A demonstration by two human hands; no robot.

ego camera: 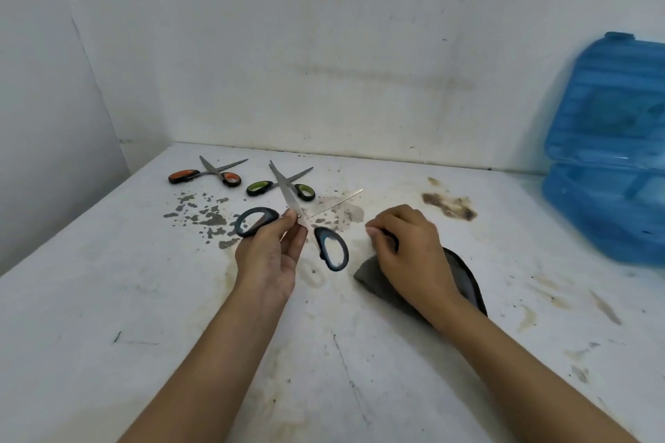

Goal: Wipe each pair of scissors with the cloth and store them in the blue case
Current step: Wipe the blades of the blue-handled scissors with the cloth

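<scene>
A white tabletop (108, 298) with dark stains fills the lower part of the frame, with white walls behind it. A blue case (608, 155) stands open at the right edge, its lid up against the wall. A gray cloth (370, 277) lies right of the middle. The right hand (406, 248) rests on the cloth with its fingers curled, pinching it. The left hand (270, 255), in the middle, holds up blue scissors (306, 223) by pinching them near the screw. Their blades are spread wide, one pointing up and one pointing right. Green scissors (284, 185) lie open on the tabletop just behind the blue ones. Orange scissors (212, 173) lie open to the left of the green ones, near the back wall.
</scene>
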